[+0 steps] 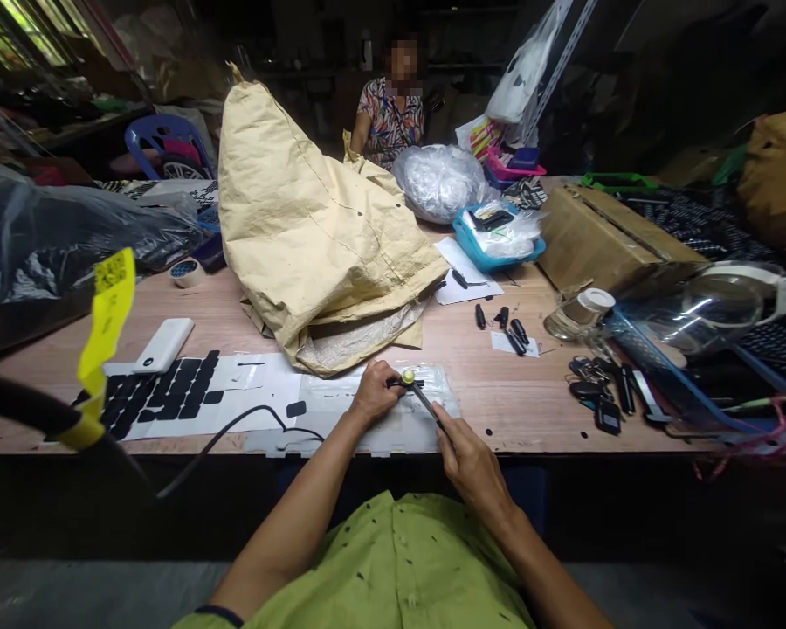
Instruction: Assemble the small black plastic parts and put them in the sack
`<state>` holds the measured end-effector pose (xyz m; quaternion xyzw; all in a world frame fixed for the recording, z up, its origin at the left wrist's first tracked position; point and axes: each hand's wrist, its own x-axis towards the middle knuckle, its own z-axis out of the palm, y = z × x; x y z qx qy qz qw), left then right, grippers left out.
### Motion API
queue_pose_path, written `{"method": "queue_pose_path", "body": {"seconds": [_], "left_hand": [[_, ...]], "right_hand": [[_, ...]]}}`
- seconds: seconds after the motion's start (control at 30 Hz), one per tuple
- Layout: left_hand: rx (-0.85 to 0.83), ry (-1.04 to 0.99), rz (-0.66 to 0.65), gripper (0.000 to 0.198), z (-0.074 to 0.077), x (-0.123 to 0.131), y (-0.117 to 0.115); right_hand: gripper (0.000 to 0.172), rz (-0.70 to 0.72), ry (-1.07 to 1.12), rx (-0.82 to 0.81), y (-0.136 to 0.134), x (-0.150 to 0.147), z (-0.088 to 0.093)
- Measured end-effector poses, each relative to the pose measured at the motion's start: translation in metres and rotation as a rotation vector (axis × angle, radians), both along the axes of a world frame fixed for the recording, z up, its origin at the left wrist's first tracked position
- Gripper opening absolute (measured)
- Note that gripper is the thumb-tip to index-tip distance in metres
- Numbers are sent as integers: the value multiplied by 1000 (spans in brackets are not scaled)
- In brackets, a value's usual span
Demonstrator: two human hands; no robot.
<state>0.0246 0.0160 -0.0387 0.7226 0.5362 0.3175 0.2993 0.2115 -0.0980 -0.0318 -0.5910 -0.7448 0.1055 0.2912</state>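
Observation:
My right hand (468, 450) is closed round the dark handle of a small hammer (425, 404), which has a round yellowish head. The hammer's head is over a small black piece (418, 383), touching or just above it; I cannot tell which. Closed fingers of my left hand (375, 395) pinch that piece from the left, hiding part of it. Beneath both hands lies a pale plastic-covered sheet (442, 384) at the table's front edge. A black rounded square (296, 409) rests on the sheet's left part.
Behind my hands a large tan sack (314, 218) slumps on the table (530, 419). Black pads (176, 389) on white paper and a white power bank (164, 345) lie left. Small black parts (517, 332), a jar (580, 313) and a carton (609, 231) stand right. A person (393, 118) sits opposite.

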Motion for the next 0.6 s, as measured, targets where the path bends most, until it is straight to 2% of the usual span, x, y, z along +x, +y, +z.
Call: {"method": "queue_pose_path", "body": {"seconds": [0.17,0.37,0.47,0.6], "left_hand": [[1,9,7,13,-3,-1,1],[-4,22,13,11,-1,-1,1],[-7,19,11,11,0,-1,-1],[-14,14,1,11,0,-1,-2]], "right_hand": [[49,-30,60,43,-1,3,2],[45,-64,36,-33,0,6,-5],[42,-133,21,-12,17,15,-5],[35,-265,-157,-16,61,36,-3]]}}
